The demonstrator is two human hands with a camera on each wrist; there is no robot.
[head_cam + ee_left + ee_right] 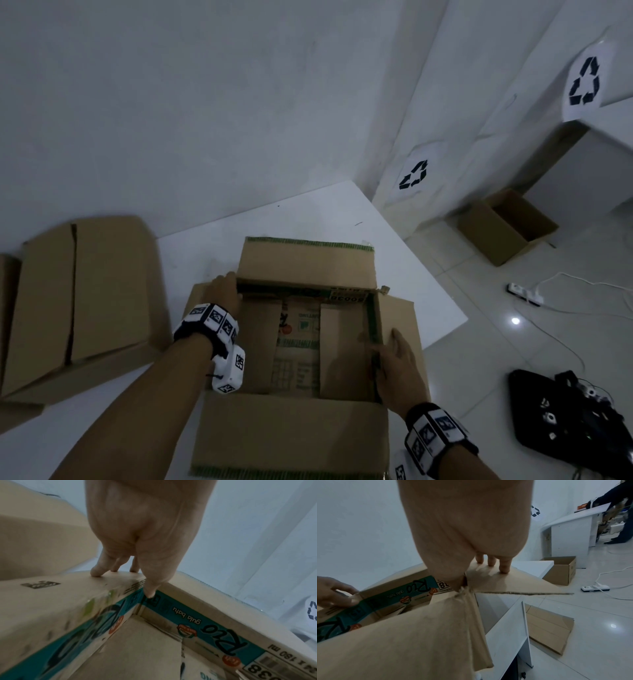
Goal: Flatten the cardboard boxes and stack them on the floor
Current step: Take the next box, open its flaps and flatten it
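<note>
An open cardboard box (298, 353) with teal print on its inner walls stands on the white table (308, 212), its four flaps folded outward. My left hand (227, 284) holds the far left corner. In the left wrist view the left hand (130, 580) has its thumb inside the box (197, 622) and its fingers on the left flap. My right hand (380, 342) grips the right wall. The right wrist view shows the right hand (476, 577) with its thumb inside the box (402, 642) and its fingers on the right flap.
A closed cardboard box (78, 298) lies on the table at my left. On the tiled floor are an open box (507, 226), a flattened box (547, 627) beside the table, a power strip (525, 294) with cable and a black bag (568, 418). Another person (618, 513) stands at a far desk.
</note>
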